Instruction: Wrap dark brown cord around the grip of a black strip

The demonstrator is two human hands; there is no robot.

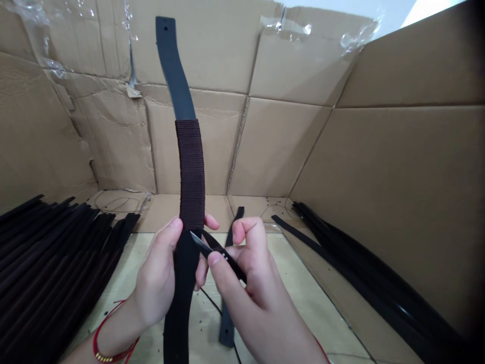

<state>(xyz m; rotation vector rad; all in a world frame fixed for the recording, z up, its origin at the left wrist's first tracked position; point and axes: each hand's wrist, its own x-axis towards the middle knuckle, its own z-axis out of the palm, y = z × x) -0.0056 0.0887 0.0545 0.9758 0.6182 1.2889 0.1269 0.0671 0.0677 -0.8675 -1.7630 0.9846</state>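
Note:
My left hand [159,275] is closed around a long black strip [173,60] held upright, gripping just below a dark brown cord wrapping [191,172] wound round its middle. My right hand [250,263] is closed on small black thread snips [212,247], whose pointed tips sit against the lower edge of the wrapping beside my left thumb. A thin dark thread [212,303] trails down from there. The strip's lower end runs out of view at the bottom.
A pile of wrapped dark strips [49,258] lies at the left. Several bare black strips [364,273] lie at the right along the cardboard wall [397,177]. One loose black strip [227,323] rests on the pale tabletop [303,313] under my hands.

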